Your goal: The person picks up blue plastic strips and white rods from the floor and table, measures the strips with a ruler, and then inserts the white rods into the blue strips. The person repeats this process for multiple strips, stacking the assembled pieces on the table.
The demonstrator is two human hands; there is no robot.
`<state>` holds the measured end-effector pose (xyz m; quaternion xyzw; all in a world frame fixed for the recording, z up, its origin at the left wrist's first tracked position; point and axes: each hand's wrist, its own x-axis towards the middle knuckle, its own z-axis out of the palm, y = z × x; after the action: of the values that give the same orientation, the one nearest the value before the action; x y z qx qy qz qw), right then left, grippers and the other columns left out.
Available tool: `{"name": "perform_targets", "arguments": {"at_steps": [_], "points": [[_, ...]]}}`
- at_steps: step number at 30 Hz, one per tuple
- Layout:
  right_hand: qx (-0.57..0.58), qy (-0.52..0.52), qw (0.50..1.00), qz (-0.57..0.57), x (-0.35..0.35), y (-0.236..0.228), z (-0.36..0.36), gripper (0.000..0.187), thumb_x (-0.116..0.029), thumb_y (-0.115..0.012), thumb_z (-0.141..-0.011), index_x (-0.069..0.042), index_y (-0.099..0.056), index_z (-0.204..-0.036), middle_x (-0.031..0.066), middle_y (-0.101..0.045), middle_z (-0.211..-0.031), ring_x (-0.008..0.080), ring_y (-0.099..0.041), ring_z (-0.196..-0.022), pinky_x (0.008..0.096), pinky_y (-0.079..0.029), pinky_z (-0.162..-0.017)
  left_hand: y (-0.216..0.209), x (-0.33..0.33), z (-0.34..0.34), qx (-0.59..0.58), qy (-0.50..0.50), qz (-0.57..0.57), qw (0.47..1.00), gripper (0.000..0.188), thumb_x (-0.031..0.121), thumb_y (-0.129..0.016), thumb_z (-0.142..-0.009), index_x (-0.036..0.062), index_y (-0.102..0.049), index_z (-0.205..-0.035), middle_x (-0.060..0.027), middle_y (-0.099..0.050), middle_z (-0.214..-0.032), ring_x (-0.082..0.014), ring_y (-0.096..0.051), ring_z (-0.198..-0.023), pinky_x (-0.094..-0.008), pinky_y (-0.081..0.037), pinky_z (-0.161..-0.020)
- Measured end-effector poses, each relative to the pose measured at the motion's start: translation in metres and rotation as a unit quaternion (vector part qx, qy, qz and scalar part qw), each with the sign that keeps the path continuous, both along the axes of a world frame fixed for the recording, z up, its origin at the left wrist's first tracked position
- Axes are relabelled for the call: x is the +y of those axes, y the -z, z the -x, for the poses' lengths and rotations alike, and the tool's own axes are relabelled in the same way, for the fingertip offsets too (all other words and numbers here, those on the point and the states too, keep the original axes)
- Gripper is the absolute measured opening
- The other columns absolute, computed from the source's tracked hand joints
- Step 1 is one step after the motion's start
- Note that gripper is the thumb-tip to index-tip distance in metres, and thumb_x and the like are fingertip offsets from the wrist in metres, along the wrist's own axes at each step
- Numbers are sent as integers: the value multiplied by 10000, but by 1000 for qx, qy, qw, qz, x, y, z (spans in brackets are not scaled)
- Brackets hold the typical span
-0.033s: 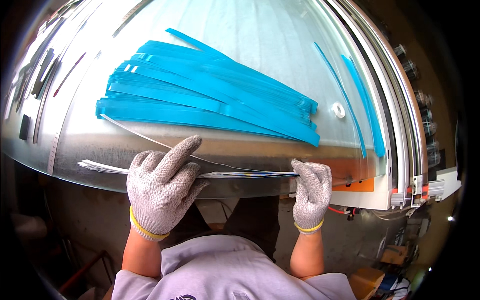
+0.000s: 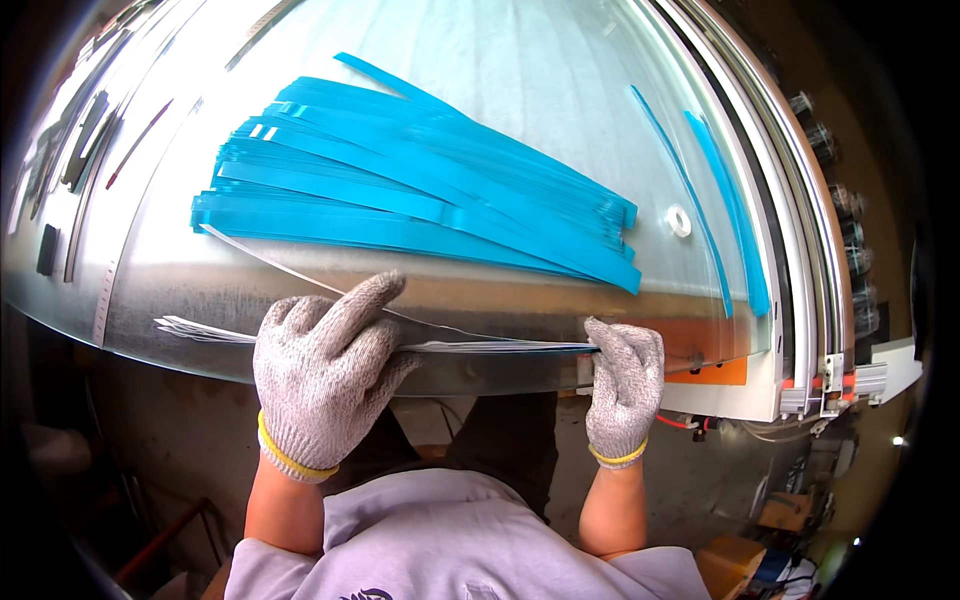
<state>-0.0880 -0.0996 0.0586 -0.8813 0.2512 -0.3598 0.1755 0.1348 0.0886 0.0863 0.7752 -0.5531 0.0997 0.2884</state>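
Both my hands wear knitted grey gloves with yellow cuffs. A thin bundle of white strips [image 2: 490, 348] stretches between them along the table's near edge. My left hand [image 2: 325, 375] is closed around the bundle left of its middle, index finger pointing up and out. Beyond that hand, the strips' left ends fan slightly apart. At the right end, my right hand [image 2: 626, 385] pinches the bundle between thumb and fingers. One loose, narrow white strip [image 2: 270, 262] curves from beside the blue pile, passes behind my left index finger and runs toward the right hand.
A large pile of flat blue strips [image 2: 400, 190] lies on the glossy table [image 2: 480, 50]. Further right are a white tape roll [image 2: 678, 221] and separate blue strips [image 2: 722, 200]. A black block [image 2: 47, 252] and a red pen-like stick [image 2: 137, 145] lie left. Metal rails [image 2: 780, 200] border the right side.
The bundle's left ends have fanned a little further apart, and its edge between my hands now looks whiter. Both hands stay nearly in place.
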Motion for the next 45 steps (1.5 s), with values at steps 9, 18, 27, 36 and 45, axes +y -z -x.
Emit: {"name": "perform_targets", "arguments": {"at_steps": [9,18,27,36,45], "points": [[15,-1,1000,7,0,-1,-1,460,107,-716,-717,-18,-772,-1157,100,-694,-1039,290,-608,-962,392,-509,-866,-3,-9,3,2,-33,-25,999,417,239,-873,-665,111,-714,-1029,-74,-673,-1114,-322,-632,-983,-476,-456,-887],[55,-4,998,24,-3,-6,-3,499,100,-694,-735,-31,-753,-1213,115,-690,-1047,312,-598,-960,423,-479,-885,2,-9,-2,50,-12,-11,999,377,214,-884,-664,114,-679,-964,-80,-654,-987,-334,-630,-974,-480,-448,-877],[39,-7,999,24,-4,-4,-3,522,86,-698,-732,-44,-752,-1235,100,-674,-1027,304,-586,-956,419,-479,-888,1,-9,0,41,-22,-8,999,380,228,-887,-670,110,-671,-959,-87,-651,-966,-339,-631,-950,-481,-449,-875],[37,-13,997,73,-7,-5,-2,464,58,-702,-763,-63,-760,-1207,97,-676,-1011,307,-606,-949,430,-486,-881,-4,-10,11,52,-80,8,995,624,247,-937,-565,118,-717,-1134,-81,-690,-1267,-337,-599,-1224,-485,-436,-1028],[12,-48,994,102,-11,-5,1,334,-17,-630,-858,-91,-751,-1160,68,-685,-1018,292,-631,-958,428,-477,-864,-4,-56,60,-79,59,1,995,633,204,-823,-741,142,-656,-1349,-71,-681,-1161,-305,-596,-1157,-530,-398,-1108]]}}
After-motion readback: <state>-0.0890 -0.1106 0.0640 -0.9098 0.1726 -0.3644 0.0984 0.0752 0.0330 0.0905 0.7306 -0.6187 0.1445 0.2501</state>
